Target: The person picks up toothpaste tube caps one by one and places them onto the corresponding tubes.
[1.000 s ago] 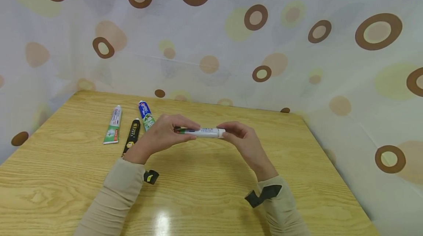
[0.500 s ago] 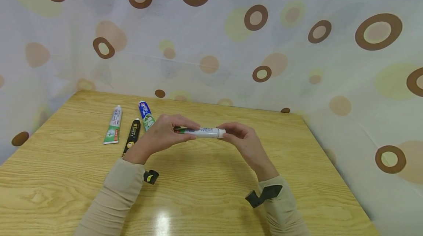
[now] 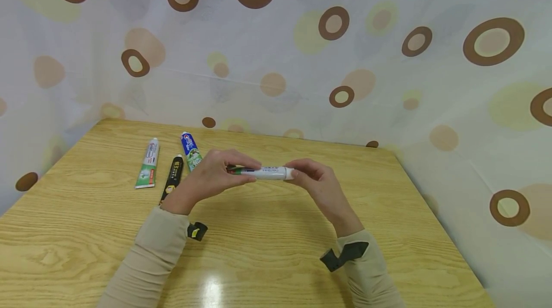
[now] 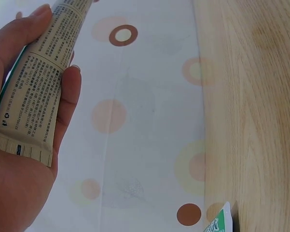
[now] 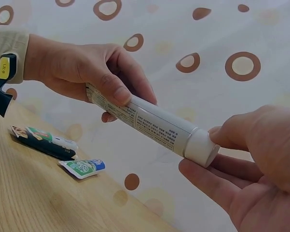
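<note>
A white toothpaste tube (image 3: 270,173) with a green tail end is held level above the table, between both hands. My left hand (image 3: 213,174) grips its tail half, thumb on one side and fingers on the other. In the left wrist view the printed back and crimped end of the tube (image 4: 38,82) lie against the palm. My right hand (image 3: 323,188) pinches the white cap (image 5: 201,147) between thumb and fingers. The cap sits on the tube's end, as the right wrist view shows.
Three more tubes lie on the wooden table (image 3: 267,250) at the left: a white-and-green one (image 3: 147,164), a black one (image 3: 173,176) and a blue-and-green one (image 3: 191,150), partly behind the left hand. A spotted sheet (image 3: 276,49) stands behind the table.
My right thumb has shifted slightly upward over the cap. The tube, the left hand and the other tubes stay where they were.
</note>
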Tool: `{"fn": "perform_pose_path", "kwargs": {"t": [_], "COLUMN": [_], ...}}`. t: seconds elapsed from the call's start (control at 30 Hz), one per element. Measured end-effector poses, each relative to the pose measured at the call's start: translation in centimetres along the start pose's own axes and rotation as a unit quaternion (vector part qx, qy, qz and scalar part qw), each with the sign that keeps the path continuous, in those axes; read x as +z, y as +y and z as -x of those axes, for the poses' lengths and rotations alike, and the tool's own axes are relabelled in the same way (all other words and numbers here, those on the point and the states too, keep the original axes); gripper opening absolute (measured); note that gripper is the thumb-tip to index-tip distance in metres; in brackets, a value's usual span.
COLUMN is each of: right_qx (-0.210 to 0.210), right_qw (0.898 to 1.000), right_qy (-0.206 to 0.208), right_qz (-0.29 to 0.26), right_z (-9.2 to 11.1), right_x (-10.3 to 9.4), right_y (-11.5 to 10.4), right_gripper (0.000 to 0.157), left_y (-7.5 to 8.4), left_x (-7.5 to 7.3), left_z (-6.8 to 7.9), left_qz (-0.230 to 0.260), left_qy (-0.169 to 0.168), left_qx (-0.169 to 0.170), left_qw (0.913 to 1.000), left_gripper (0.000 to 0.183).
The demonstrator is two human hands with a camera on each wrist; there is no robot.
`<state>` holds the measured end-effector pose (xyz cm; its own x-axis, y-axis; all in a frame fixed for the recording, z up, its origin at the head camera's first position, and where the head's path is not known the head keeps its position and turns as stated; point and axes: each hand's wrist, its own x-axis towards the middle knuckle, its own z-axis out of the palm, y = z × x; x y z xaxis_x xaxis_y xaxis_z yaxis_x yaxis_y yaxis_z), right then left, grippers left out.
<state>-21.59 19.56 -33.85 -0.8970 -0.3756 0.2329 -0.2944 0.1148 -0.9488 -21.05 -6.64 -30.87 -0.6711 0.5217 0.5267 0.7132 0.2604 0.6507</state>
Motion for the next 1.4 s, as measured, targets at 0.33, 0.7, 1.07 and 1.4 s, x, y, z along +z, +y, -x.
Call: {"fn": "perform_pose_path", "kwargs": {"t": [0.33,0.7,1.07,1.4], "right_qx": [0.009,0.017,0.009,0.009], "right_qw": [0.999,1.000,0.999,1.000], "right_qy": [-0.003,-0.010,0.016,0.006], "right_qz": [-0.035,-0.023,0.033,0.014], "right_z": [-0.06,0.07,-0.09,0.13], "right_x": [0.04,-0.08,-0.15,-0.12], "right_y": [-0.09,-0.11,0.15,-0.05], "right_gripper": [0.033,0.033,0.028,0.030], "left_y": [0.01,0.05,0.13,0.15], "left_x": [-0.11,-0.12,-0.05,-0.14], "left_z": [0.02,0.04,0.05,0.11], "left_qz": [0.005,-0.005,-0.004,-0.009], "left_qy": [0.002,0.003,-0.001,0.008], "left_qx": [-0.004,-0.004,0.006,0.009], "left_qw": [1.0000,1.0000,1.0000,0.9999], "left_gripper": [0.023,0.023,0.023,0.022]}}
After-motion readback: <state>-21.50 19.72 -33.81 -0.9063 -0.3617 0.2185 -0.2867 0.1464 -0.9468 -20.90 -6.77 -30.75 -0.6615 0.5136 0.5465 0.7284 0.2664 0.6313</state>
